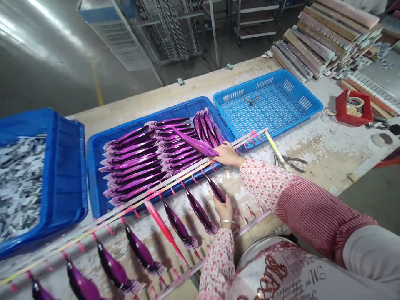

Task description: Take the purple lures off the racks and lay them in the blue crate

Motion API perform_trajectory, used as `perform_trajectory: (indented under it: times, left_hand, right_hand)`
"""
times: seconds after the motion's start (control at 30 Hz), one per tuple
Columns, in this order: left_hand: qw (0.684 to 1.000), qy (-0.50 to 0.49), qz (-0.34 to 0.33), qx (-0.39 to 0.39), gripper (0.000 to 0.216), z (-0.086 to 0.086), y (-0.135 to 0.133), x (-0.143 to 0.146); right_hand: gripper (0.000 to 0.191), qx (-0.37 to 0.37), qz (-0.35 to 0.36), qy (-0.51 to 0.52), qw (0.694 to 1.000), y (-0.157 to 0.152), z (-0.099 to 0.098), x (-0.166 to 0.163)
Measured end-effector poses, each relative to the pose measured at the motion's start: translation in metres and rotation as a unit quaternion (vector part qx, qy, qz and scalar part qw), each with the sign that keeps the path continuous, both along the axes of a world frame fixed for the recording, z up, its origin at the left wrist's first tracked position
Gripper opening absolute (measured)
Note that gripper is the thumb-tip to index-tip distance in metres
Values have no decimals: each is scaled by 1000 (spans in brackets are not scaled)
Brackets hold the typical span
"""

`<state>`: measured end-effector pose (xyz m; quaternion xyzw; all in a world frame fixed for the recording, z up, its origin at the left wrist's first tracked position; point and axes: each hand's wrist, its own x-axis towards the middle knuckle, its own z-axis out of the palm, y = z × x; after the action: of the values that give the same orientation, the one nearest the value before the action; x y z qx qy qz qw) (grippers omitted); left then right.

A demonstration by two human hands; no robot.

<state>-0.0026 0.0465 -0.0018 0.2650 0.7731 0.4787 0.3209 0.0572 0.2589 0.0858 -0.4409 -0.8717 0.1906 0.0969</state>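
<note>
Left grip (pixel 224 208) clamped on a purple squid lure (pixel 215 189) beside the peg strip (pixel 162 185); right grip (pixel 228 154) clamped on a second purple lure (pixel 193 142) over the blue crate (pixel 146 118). Main worry: smudged gloss from too-tight squeezing, or a knocked pile of stacked lures (pixel 134 158) after a slip.

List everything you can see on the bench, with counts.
Scrap crate: one, dark blue, left end, holding scraps.
Lure crate: one, dark blue, centre, lures overlapping.
Slotted crate: one, light blue, right of centre.
Pliers: two, dark metal, in the slotted crate and on the bench.
Rack lures: seven, purple, along the near bench edge.
Stacked racks: many, pink and tan, far right.
Tape box: one, red, right side.
Right hand: one, floral sleeve, on a lure.
Left hand: one, floral sleeve, holding a rack lure.
</note>
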Motion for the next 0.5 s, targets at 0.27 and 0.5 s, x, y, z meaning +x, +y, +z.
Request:
perform_trajectory:
  times: [0.27, 0.5]
  left_hand:
    - [1000, 14, 9, -2, 30, -5, 0, -6]
    - [999, 34, -28, 6, 49, -7, -13, -12]
  right_hand:
    - [25, -1, 8, 8, 1000, 2, -3, 0]
    - [25, 28, 17, 60, 998, -4, -3, -1]
